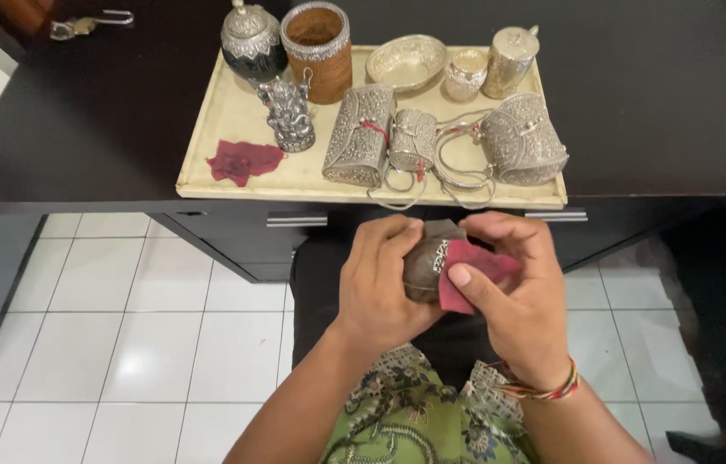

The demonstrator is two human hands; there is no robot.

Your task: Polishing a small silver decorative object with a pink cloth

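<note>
My left hand (384, 279) cups a small rounded dark object with silver trim (426, 262) in front of my lap. My right hand (513, 288) presses a red cloth (475, 266) against that object, thumb on top of the cloth. Both hands are below the front edge of a dark desk (105, 120). On the desk lies a cream tray (234, 120) holding ornate silver pieces: an oblong silver purse (359, 133), a smaller silver purse (413, 137) and a rounded silver bag (522, 137) with wire handles.
Also on the tray: a second red cloth (243, 161), a silver figurine (288, 114), a dark lidded pot (251, 43), a woven brown cup (317, 47), a silver bowl (406, 60), two silver jars (509, 58). Keys (79, 26) lie far left. White tiled floor (140, 344) below.
</note>
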